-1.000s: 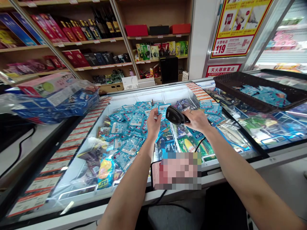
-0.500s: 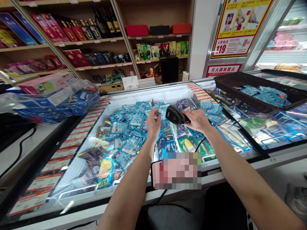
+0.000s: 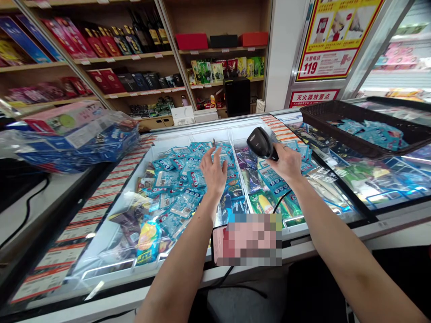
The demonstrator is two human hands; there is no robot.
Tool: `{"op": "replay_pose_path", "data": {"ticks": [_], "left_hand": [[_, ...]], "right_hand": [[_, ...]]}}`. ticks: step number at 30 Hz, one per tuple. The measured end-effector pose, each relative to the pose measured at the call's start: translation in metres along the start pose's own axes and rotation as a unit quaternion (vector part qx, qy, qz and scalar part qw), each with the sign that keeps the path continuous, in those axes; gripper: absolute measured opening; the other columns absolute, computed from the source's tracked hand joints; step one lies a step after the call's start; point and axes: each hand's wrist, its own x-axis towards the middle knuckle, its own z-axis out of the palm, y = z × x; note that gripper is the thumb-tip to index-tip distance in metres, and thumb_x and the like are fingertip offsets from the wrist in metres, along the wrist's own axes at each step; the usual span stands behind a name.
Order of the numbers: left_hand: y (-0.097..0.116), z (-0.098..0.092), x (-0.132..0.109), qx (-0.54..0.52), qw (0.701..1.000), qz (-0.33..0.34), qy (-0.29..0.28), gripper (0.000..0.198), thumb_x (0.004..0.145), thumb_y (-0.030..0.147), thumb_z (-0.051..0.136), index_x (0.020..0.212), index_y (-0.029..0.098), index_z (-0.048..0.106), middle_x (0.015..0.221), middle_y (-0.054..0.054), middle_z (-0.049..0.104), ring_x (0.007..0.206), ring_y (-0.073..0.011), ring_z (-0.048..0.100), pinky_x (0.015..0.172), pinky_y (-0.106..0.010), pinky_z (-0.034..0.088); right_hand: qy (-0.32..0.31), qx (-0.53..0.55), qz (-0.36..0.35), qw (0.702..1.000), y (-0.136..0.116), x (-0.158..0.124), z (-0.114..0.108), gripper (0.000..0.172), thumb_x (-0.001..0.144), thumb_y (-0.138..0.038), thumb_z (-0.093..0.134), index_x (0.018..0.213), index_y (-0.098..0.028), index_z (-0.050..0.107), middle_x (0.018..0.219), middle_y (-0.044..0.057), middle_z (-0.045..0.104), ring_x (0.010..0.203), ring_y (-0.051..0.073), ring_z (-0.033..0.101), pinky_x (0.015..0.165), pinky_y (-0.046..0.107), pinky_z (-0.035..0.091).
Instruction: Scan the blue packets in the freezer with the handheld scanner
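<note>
Many small blue packets (image 3: 167,179) with printed barcodes lie spread over the left part of the chest freezer's glass top. Over their right side hovers my left hand (image 3: 213,172), fingers apart and nothing in it. My right hand (image 3: 288,162) is wrapped round the handle of a black barcode scanner (image 3: 260,142), whose head points to the left. Below the scanner, more blue packets (image 3: 271,176) lie on the right part of the glass. A thin black cable (image 3: 281,201) hangs beneath my right hand.
A brown basket (image 3: 323,119) with blue packets stands at the right. Plastic-wrapped boxes (image 3: 77,134) sit at the left. A phone (image 3: 220,244), partly pixelated, rests on the near edge. Shelves (image 3: 134,57) of goods stand behind the freezer (image 3: 208,134).
The blue packet is gone from my left hand, and its fingers have spread. My right hand has moved the scanner up and to the right, away from my left hand.
</note>
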Motion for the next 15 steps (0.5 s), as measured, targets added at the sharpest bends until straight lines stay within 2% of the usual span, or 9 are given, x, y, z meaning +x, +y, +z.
{"op": "replay_pose_path", "data": {"ticks": [3,7,12,15], "left_hand": [[0.006,0.001,0.000,-0.038,0.988,0.118,-0.087,0.036,0.091,0.033,0.046,0.125,0.026,0.051,0.131,-0.009,0.050,0.123,-0.0252,0.044,0.101,-0.045,0.033],[0.024,0.002,-0.001,-0.096,0.933,0.263,-0.226,0.038,0.093,0.033,0.040,0.131,0.030,0.046,0.140,-0.005,0.045,0.130,-0.0202,0.038,0.103,-0.041,0.034],[0.050,0.003,-0.006,-0.101,0.878,0.309,-0.351,0.050,0.095,0.044,0.032,0.143,0.032,0.029,0.150,-0.001,0.031,0.138,-0.0181,0.027,0.108,-0.038,0.029],[0.052,0.005,-0.008,-0.095,0.859,0.313,-0.393,0.047,0.094,0.049,0.030,0.139,0.035,0.036,0.148,0.002,0.036,0.135,-0.0181,0.033,0.108,-0.038,0.027]], "right_hand": [[0.002,0.004,0.017,1.000,0.001,0.002,-0.001,0.035,0.082,-0.039,0.051,0.108,-0.016,0.058,0.092,0.010,0.066,0.077,0.024,0.059,0.062,0.029,0.036],[0.009,0.008,0.036,0.999,-0.001,0.003,-0.005,0.033,0.081,-0.037,0.052,0.107,-0.016,0.059,0.091,0.010,0.066,0.078,0.024,0.059,0.062,0.029,0.036],[0.011,0.010,0.053,0.998,-0.002,0.003,-0.008,0.033,0.080,-0.036,0.054,0.106,-0.016,0.059,0.090,0.010,0.066,0.080,0.025,0.060,0.063,0.029,0.036],[0.013,0.018,0.045,0.999,-0.002,0.003,-0.007,0.033,0.079,-0.035,0.055,0.106,-0.017,0.059,0.091,0.009,0.066,0.080,0.024,0.060,0.063,0.029,0.036]]}}
